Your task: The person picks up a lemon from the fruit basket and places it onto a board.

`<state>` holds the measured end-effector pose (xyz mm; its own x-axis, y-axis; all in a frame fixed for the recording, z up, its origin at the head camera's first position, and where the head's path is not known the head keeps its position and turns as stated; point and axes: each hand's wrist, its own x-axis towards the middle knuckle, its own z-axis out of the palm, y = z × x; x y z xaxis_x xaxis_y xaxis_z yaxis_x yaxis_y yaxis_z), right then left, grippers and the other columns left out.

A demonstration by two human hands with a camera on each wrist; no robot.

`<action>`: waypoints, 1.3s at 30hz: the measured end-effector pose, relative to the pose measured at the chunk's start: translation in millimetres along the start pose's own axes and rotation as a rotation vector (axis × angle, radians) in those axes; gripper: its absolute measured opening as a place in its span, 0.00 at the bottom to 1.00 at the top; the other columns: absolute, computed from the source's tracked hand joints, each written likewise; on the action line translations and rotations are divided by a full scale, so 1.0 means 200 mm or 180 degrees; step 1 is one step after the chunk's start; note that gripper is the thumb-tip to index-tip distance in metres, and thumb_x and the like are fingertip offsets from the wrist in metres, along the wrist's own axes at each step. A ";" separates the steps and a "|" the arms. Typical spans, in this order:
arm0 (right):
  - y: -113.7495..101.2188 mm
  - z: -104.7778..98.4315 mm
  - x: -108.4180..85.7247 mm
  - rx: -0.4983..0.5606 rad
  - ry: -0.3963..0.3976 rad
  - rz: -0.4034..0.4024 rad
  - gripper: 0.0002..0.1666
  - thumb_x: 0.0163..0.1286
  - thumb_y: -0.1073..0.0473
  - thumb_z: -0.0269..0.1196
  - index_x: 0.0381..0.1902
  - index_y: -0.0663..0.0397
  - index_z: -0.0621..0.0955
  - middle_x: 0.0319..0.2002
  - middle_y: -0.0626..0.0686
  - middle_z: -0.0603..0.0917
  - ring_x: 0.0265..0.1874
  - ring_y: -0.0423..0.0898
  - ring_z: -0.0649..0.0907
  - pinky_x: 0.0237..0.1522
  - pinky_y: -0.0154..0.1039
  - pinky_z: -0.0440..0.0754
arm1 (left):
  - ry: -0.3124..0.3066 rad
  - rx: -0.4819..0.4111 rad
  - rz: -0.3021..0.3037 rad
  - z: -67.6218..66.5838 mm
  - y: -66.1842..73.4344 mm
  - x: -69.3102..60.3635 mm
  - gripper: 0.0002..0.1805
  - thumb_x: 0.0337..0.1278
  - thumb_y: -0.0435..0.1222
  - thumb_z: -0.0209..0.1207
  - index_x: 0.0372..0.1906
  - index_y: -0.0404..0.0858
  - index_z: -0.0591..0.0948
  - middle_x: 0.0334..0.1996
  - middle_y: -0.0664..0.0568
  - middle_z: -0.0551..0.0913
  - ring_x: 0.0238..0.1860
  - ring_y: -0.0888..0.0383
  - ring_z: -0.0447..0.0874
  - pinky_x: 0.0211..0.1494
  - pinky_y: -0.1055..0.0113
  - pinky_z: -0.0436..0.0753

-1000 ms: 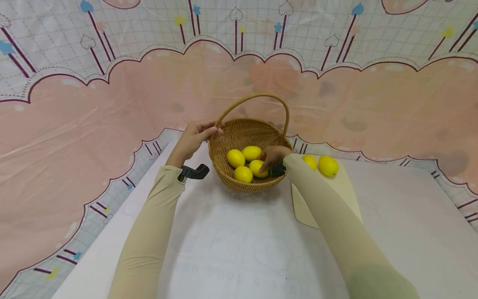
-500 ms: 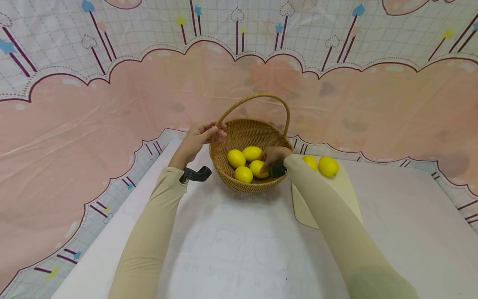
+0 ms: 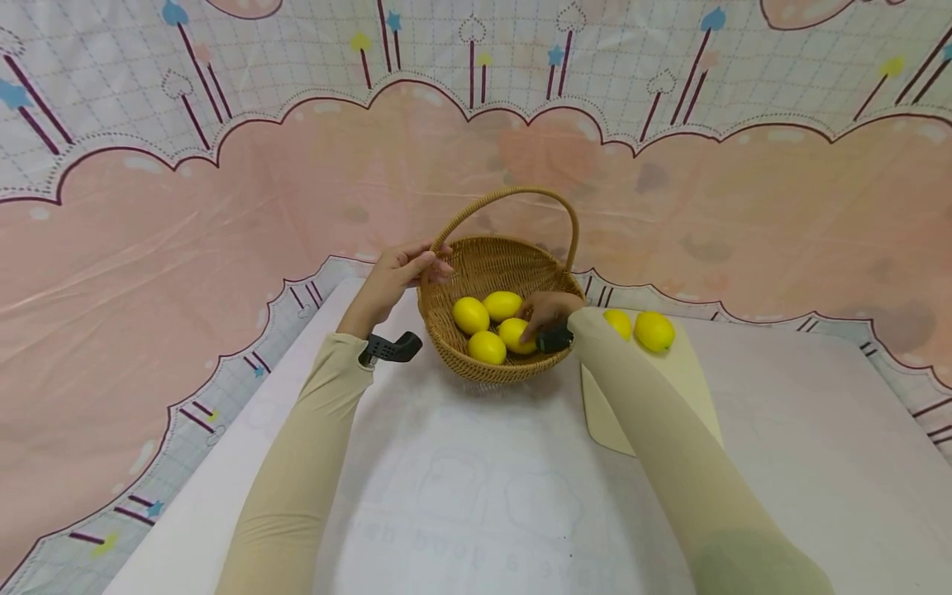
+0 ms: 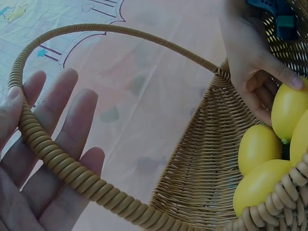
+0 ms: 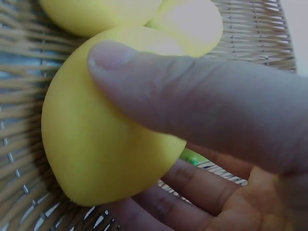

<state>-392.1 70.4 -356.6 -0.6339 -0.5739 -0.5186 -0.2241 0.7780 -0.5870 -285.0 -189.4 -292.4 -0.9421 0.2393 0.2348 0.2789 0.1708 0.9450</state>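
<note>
A brown wicker basket (image 3: 487, 264) with an arched handle (image 4: 118, 199) leans its open side toward me, with several yellow lemons inside. At the basket's left, my left hand (image 3: 394, 279) holds the handle between thumb and fingers. The left wrist view shows the fingers extended behind the handle and the thumb against its near side. Inside the basket, my right hand (image 3: 546, 312) grips a lemon (image 5: 110, 130), thumb on one side and fingers on the other. Close beside it lie other lemons (image 3: 471, 315), including one near the front rim (image 3: 487, 348).
To the basket's right, a cream cutting board (image 3: 606, 421) lies on the white table (image 3: 461, 496), partly covered by my right sleeve. Two more lemons (image 3: 654, 331) rest at its far end. A patterned pink cloth (image 3: 297, 190) hangs behind the table.
My left hand has shifted slightly to the right along with the basket. The right hand keeps its grip on the lemon inside and has hardly moved.
</note>
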 end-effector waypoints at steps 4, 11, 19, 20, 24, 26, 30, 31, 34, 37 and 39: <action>0.02 -0.01 0.01 0.0015 0.0027 -0.0046 0.36 0.61 0.58 0.66 0.65 0.59 0.68 0.64 0.60 0.69 0.51 0.47 0.73 0.50 0.39 0.79 | -0.0005 0.0046 -0.0019 0.00 0.00 0.00 0.22 0.72 0.38 0.44 0.60 0.25 0.70 0.29 0.66 0.84 0.35 0.67 0.84 0.49 0.70 0.82; 0.02 -0.01 0.02 0.0298 0.0095 -0.0047 0.37 0.61 0.61 0.65 0.66 0.60 0.65 0.65 0.62 0.67 0.41 0.44 0.73 0.36 0.31 0.76 | 0.0007 0.0079 -0.0011 0.00 0.01 -0.01 0.22 0.71 0.39 0.44 0.59 0.27 0.71 0.29 0.65 0.83 0.35 0.67 0.84 0.50 0.68 0.82; 0.01 -0.01 0.01 0.0544 0.0071 -0.0148 0.37 0.63 0.64 0.63 0.68 0.63 0.62 0.67 0.64 0.63 0.63 0.55 0.69 0.58 0.42 0.77 | -0.0002 0.0087 -0.0042 0.00 0.01 -0.01 0.20 0.71 0.36 0.44 0.59 0.27 0.72 0.28 0.65 0.83 0.34 0.67 0.84 0.47 0.71 0.82; 0.01 -0.01 0.01 0.0538 0.0074 -0.0152 0.37 0.63 0.64 0.63 0.68 0.63 0.62 0.67 0.64 0.63 0.64 0.55 0.69 0.59 0.43 0.77 | 0.0001 0.0093 -0.0046 0.00 0.01 -0.01 0.20 0.72 0.36 0.44 0.59 0.28 0.72 0.28 0.65 0.83 0.34 0.67 0.84 0.47 0.71 0.82; 0.01 -0.02 0.01 0.0512 0.0085 -0.0205 0.38 0.63 0.63 0.63 0.68 0.63 0.62 0.68 0.65 0.63 0.64 0.56 0.69 0.59 0.43 0.77 | -0.0005 0.0085 -0.0030 0.00 0.01 -0.01 0.20 0.72 0.36 0.43 0.59 0.27 0.71 0.28 0.65 0.83 0.34 0.67 0.84 0.46 0.72 0.82; 0.01 -0.02 0.01 0.0508 0.0088 -0.0248 0.39 0.62 0.62 0.63 0.68 0.63 0.61 0.68 0.66 0.62 0.65 0.57 0.69 0.59 0.44 0.77 | -0.0008 0.0074 -0.0024 0.00 0.01 -0.01 0.20 0.72 0.35 0.43 0.59 0.26 0.71 0.28 0.65 0.83 0.33 0.66 0.84 0.46 0.72 0.83; 0.01 -0.02 0.00 0.0460 0.0142 -0.0347 0.40 0.62 0.60 0.64 0.69 0.63 0.61 0.68 0.67 0.62 0.65 0.59 0.68 0.61 0.47 0.75 | -0.0012 0.0060 -0.0041 0.00 0.02 -0.01 0.20 0.72 0.35 0.43 0.59 0.26 0.71 0.28 0.65 0.83 0.33 0.67 0.84 0.51 0.63 0.83; 0.01 -0.02 0.00 0.0458 0.0168 -0.0363 0.40 0.62 0.60 0.64 0.69 0.62 0.61 0.68 0.67 0.63 0.65 0.59 0.69 0.62 0.47 0.75 | -0.0015 0.0060 -0.0042 0.00 0.02 -0.01 0.20 0.72 0.35 0.43 0.59 0.26 0.71 0.28 0.65 0.83 0.34 0.67 0.84 0.53 0.59 0.82; 0.00 -0.02 -0.01 0.0444 0.0248 -0.0432 0.40 0.61 0.59 0.64 0.68 0.62 0.62 0.67 0.66 0.64 0.64 0.58 0.69 0.63 0.48 0.74 | -0.0032 0.0065 -0.0033 0.00 0.01 -0.01 0.20 0.72 0.35 0.43 0.59 0.26 0.71 0.28 0.64 0.83 0.34 0.66 0.84 0.56 0.54 0.80; -0.01 -0.03 -0.03 0.0527 0.0300 -0.0501 0.40 0.61 0.60 0.64 0.68 0.62 0.62 0.66 0.66 0.66 0.63 0.58 0.70 0.62 0.48 0.74 | -0.0046 0.0082 -0.0019 -0.01 0.01 -0.01 0.20 0.72 0.35 0.43 0.58 0.26 0.72 0.28 0.64 0.83 0.34 0.66 0.84 0.54 0.57 0.82; -0.02 -0.04 -0.04 0.0600 0.0329 -0.0543 0.39 0.61 0.60 0.64 0.68 0.62 0.62 0.65 0.65 0.67 0.62 0.58 0.72 0.61 0.48 0.75 | -0.0052 0.0086 -0.0012 -0.01 0.01 -0.01 0.20 0.72 0.35 0.44 0.58 0.26 0.72 0.28 0.63 0.84 0.34 0.66 0.84 0.53 0.60 0.83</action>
<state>-391.2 73.2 -345.4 -0.6731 -0.6559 -0.3418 -0.1986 0.6054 -0.7707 -283.5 -191.4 -290.8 -0.9401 0.2542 0.2273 0.2805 0.1974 0.9393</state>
